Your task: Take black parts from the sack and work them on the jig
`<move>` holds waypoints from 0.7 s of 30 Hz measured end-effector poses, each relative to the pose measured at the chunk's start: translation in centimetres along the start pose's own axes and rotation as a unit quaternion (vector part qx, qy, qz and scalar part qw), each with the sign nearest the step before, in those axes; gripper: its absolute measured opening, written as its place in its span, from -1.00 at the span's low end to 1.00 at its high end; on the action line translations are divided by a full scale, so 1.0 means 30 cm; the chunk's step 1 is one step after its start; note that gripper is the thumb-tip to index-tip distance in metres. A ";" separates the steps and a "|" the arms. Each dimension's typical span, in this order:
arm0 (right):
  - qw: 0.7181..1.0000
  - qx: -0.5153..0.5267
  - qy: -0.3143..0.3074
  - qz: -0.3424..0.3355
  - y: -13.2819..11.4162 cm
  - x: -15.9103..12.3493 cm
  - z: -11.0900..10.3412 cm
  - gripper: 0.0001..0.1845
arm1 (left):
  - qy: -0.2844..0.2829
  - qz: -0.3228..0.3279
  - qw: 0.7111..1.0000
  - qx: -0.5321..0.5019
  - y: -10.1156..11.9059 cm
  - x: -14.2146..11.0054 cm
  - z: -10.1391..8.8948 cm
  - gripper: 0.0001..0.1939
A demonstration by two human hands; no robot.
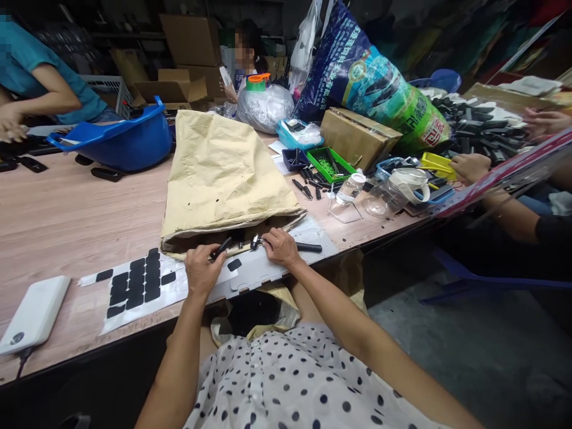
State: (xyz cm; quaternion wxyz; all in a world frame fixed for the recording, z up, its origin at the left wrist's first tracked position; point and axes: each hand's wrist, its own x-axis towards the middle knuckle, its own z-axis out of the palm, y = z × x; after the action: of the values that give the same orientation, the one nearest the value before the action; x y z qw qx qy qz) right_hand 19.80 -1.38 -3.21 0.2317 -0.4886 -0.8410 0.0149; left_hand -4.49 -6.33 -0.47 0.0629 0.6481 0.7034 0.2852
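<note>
My left hand (202, 269) is closed on a small dark elongated piece (221, 248) that sticks out past the fingertips. Its exact kind is unclear. In my right hand (281, 246) is a small hammer, gripped near the head; its shiny head (254, 241) shows left of the fingers and its black handle (309, 248) to their right. Both hands are over a grey-white board (250, 273) at the table's front edge. One black rounded patch (235, 264) lies on it between them. Just behind, a yellowish sack (218, 173) lies with its mouth facing me.
Black rounded stickers (138, 280) sit on a white sheet to the left, near a white power bank (36, 313). A blue basin (118, 140), a green tray (330, 165), a bottle (351, 187) and a clear jug (393, 193) stand farther back. Several other people work around the table.
</note>
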 end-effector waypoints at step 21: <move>0.989 0.141 0.045 0.029 -0.112 -0.070 -0.054 -0.72 | -0.116 0.022 0.991 -0.060 0.040 -0.068 0.098 -0.79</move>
State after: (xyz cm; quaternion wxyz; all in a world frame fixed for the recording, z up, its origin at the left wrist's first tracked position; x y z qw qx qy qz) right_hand 18.59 -5.21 -1.71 0.3356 -0.4754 -0.8047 0.1180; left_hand -1.79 -7.32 -2.91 0.1768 0.6871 0.6587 0.2505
